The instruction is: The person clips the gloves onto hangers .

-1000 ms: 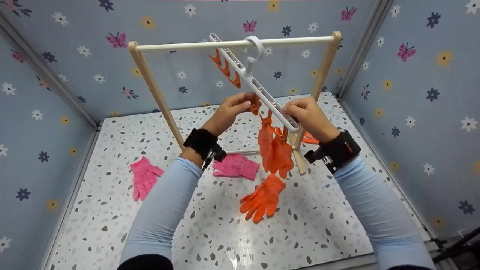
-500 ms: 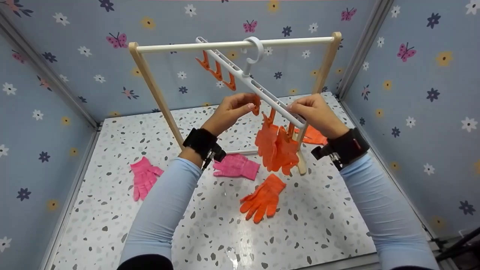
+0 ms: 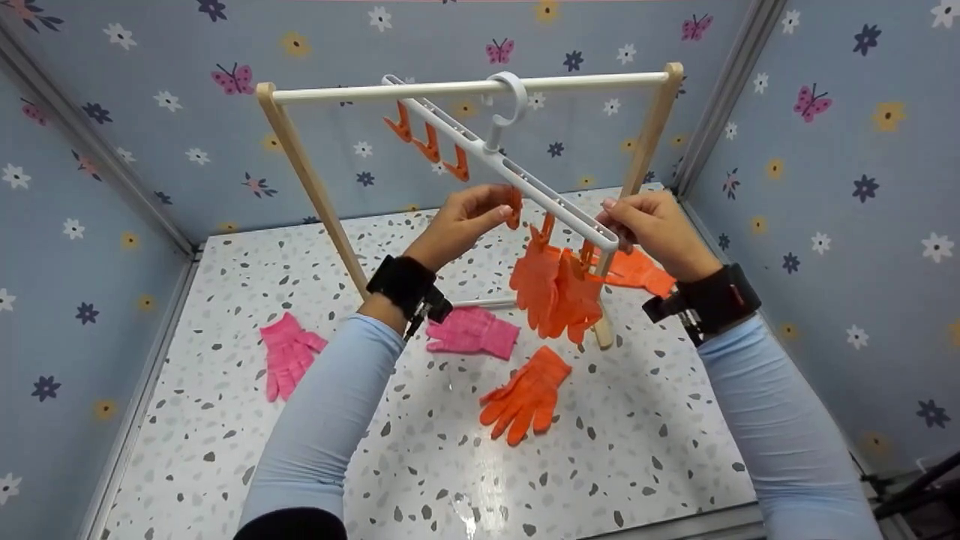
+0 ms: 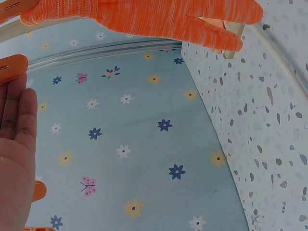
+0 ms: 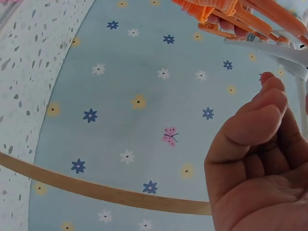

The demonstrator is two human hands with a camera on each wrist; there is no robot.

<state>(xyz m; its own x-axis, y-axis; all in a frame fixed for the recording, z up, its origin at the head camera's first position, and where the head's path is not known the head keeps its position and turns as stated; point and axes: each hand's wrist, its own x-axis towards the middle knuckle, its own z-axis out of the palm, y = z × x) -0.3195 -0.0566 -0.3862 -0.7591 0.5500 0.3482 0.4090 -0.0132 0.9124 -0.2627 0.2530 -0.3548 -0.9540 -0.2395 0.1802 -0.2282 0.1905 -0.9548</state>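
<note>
Hand, left [image 3: 459, 225]: pinching a gloveless orange clip [image 3: 514, 208] under the white hanger [image 3: 566, 212]. Hand, right [image 3: 656, 229]: hanging loosely curled beside the hanger's near end, gripping nothing visible. Step, seemingly: readying the clip. Next: probably calling for a loose orange glove [image 3: 637, 271], lying near the rack [image 3: 649, 142]. Farther out: two clipped gloves [image 3: 534, 283] hanging; another orange glove [image 3: 526, 397] and two pink gloves [image 3: 472, 332] lying below. Brands, labels, writing: none showing legibly.

No readable text, labels, brands, numbers or signs in any view.

Both arms [image 3: 322, 409] stretch forward, left fingers [image 3: 478, 201] pinching, right fingers [image 5: 270, 102] loosely curled.
</note>
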